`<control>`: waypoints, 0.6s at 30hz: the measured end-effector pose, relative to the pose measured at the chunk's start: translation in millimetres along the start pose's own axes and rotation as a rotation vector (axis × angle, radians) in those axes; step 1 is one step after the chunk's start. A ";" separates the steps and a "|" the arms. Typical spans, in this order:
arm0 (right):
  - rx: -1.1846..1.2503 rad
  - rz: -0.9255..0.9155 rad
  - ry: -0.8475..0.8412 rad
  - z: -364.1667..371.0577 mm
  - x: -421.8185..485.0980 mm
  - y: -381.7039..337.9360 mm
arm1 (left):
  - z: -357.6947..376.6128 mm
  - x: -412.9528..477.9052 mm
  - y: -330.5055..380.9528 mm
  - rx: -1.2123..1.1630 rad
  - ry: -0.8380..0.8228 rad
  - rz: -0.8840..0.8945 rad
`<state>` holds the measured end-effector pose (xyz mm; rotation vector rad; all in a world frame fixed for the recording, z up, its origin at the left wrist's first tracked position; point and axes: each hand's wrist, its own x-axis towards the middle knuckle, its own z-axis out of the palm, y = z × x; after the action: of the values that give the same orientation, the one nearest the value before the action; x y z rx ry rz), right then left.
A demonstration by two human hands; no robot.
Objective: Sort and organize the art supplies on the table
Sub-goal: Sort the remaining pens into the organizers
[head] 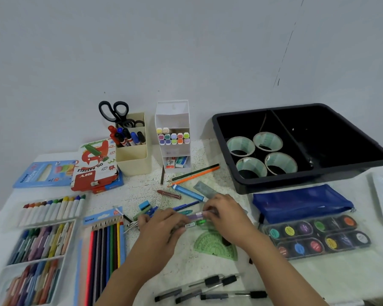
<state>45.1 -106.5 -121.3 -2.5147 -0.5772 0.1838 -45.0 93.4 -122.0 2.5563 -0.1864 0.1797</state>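
Head view: at the bench (142,186) centre, the left hand (161,226) has its grip pinched on a green pen (196,223), the right hand (227,215), at its 3 o'clock, pinching a purple pen (196,216), with the black tray (296,184) of tape rolls (266,141) at 1 o'clock.

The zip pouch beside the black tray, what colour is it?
Dark blue pouch, seen in the head view.
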 end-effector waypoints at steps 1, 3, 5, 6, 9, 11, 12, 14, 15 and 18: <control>0.050 -0.015 0.031 -4.4 -1.4 -2.2 | -5.1 2.8 4.1 -0.051 0.018 0.011; 0.215 -0.014 0.106 -18.3 -6.7 -7.4 | -15.7 9.7 14.2 -0.199 0.076 0.009; 0.383 0.008 0.173 -37.3 -13.7 -12.7 | -25.4 18.2 26.5 -0.377 0.124 -0.013; 0.464 0.017 0.202 -46.9 -17.5 -14.1 | -28.4 23.0 32.8 -0.448 0.143 -0.028; 0.670 0.050 0.292 -71.3 -31.4 -14.1 | -30.8 36.5 51.0 -0.642 0.145 -0.086; 0.766 0.053 0.378 -84.3 -43.1 -7.8 | -29.6 43.8 63.4 -0.722 0.135 -0.080; 0.801 0.047 0.415 -90.1 -49.4 -2.5 | -28.5 47.2 70.1 -0.748 0.127 -0.072; 0.831 0.045 0.469 -101.8 -60.4 13.3 | -24.2 52.1 83.4 -0.797 0.112 -0.052; 0.842 0.052 0.492 -107.8 -64.1 24.0 | -20.2 54.5 89.7 -0.817 0.109 -0.048; 0.919 0.078 0.530 -127.9 -69.5 59.6 | -3.4 61.5 113.3 -0.867 0.100 -0.058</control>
<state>35.7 -243.9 -45.4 -1.5855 -0.1137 -0.1631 -4.2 -4.7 -48.9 1.6842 -0.1151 0.1578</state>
